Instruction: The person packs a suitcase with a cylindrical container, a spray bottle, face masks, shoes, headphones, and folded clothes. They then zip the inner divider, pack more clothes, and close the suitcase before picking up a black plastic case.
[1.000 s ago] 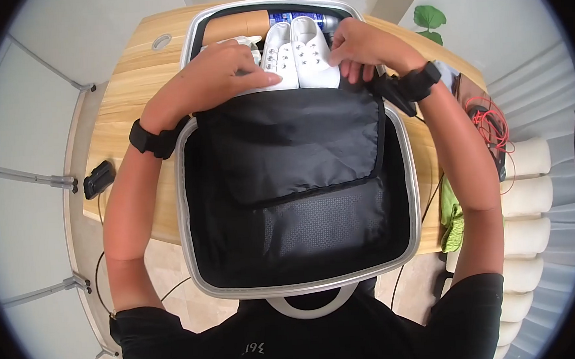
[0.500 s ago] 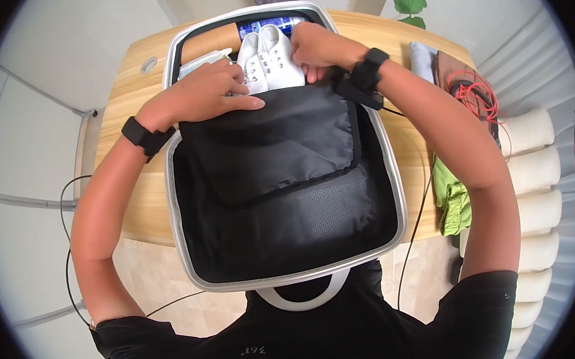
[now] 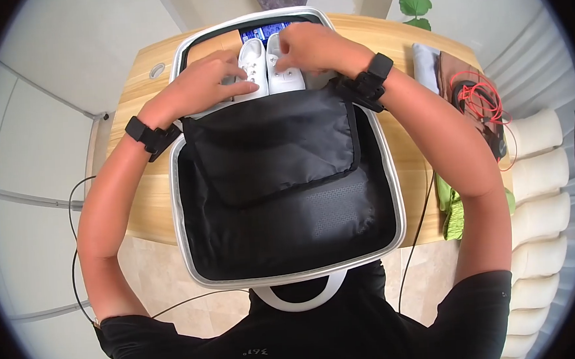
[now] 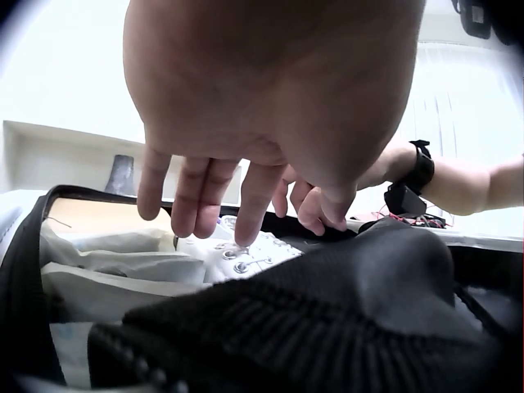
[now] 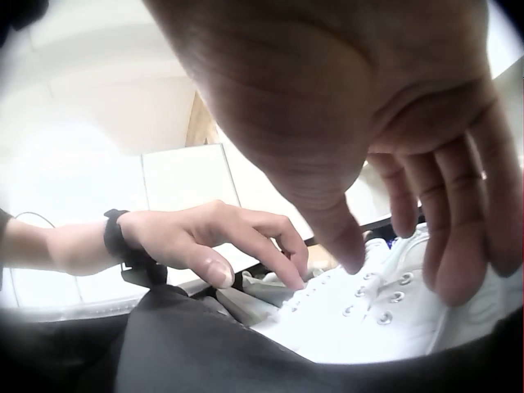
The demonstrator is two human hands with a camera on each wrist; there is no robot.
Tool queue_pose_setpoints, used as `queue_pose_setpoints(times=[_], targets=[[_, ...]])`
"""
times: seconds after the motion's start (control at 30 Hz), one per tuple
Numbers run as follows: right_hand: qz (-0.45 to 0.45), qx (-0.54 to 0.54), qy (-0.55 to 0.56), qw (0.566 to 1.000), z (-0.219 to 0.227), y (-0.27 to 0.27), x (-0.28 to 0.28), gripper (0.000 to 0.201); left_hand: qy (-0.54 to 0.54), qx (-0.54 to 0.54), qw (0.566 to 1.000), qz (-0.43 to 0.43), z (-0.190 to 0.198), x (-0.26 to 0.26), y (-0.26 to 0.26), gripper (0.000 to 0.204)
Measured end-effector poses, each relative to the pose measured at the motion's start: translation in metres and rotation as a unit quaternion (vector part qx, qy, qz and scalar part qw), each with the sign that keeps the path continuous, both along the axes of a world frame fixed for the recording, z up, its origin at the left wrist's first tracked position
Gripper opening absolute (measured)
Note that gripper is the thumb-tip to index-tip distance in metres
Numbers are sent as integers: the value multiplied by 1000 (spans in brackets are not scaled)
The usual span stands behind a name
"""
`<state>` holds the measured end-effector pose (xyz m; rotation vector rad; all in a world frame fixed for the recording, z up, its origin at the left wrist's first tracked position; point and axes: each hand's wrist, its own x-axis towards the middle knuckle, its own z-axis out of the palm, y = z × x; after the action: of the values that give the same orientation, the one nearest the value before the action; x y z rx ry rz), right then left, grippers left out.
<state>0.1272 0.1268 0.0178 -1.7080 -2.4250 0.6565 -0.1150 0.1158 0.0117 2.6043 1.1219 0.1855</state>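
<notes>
An open suitcase (image 3: 393, 193) lies on the wooden table (image 3: 140, 188), its black divider flap (image 3: 272, 147) folded toward six o'clock. At twelve o'clock the white sneakers (image 3: 267, 69) already sit inside, packing apparently unfinished. The left hand (image 3: 206, 86) rests on them with fingers extended; the right hand (image 3: 306, 47) touches the laces, fingers loosely bent, gripping nothing.

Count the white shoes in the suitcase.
2. The left shoe lies under the left hand; the right shoe lies beside it, touching, under the right hand. The black divider flap covers their heels and may hide more.
</notes>
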Motion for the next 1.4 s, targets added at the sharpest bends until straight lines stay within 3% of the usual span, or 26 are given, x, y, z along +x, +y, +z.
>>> queue_pose_setpoints(times=[0.03,0.1,0.17,0.3,0.37,0.43,0.47,0.53,0.6,0.7,0.73,0.77,0.8,0.87,0.97,1.03,1.07,1.17,1.2,1.27,1.33,1.4], targets=[[26,-50,-21,998,1,-1,-2,37,2,-2,1000,-2,-3,1,0,52],[151,58,-71,984,-39,6,-8,42,10,-44,998,-45,-13,3,-3,51],[142,43,-89,985,-32,1,-13,39,-29,-23,997,-69,-20,8,-8,51],[123,38,-93,987,-20,-3,-8,38,54,-92,994,-16,7,12,-12,51],[133,55,-4,990,-14,-10,8,39,46,-88,994,35,12,6,-18,44],[88,67,70,991,5,-29,30,39,-19,-6,1000,3,13,0,-28,48],[91,132,95,982,19,-44,49,38,-4,13,1000,0,16,0,-34,50],[36,148,75,985,45,-67,93,39,1,25,1000,17,22,-12,-47,52],[-23,250,69,966,56,-87,160,40,-9,17,999,26,16,-38,-55,51],[-170,186,35,967,78,-117,281,36,-53,32,995,84,-4,-74,-53,48],[-148,212,-61,964,86,-134,307,33,-104,2,988,115,-15,-80,-50,46],[-272,197,-39,941,80,-145,334,38,-154,-27,977,147,-27,-86,-47,44],[-305,185,-32,933,74,-154,356,45,-135,20,983,120,-44,-91,-43,41],[-322,173,-36,930,56,-163,380,50,-162,15,979,124,-48,-85,-42,39],[-343,129,-75,927,43,-176,378,52,-178,21,975,128,-54,-76,-39,37],[-307,126,-92,939,40,-172,362,63,-216,-1,969,124,-52,-75,-39,36],[-327,54,-78,940,45,-167,355,70,-224,-8,965,132,-52,-75,-40,36],[-328,1,-103,939,43,-148,341,67,-219,-2,968,123,-47,-70,-48,37],[-269,80,-133,950,16,-133,370,56,-247,-15,960,130,-46,-66,-52,37],[-248,83,-151,953,13,-122,367,46,-254,-5,959,125,-50,-70,-50,36],[-231,89,-174,953,31,-119,346,36,-277,2,954,117,-53,-71,-51,33],[-283,17,-162,945,52,-132,316,25,-295,15,951,95,-61,-78,-44,33]])
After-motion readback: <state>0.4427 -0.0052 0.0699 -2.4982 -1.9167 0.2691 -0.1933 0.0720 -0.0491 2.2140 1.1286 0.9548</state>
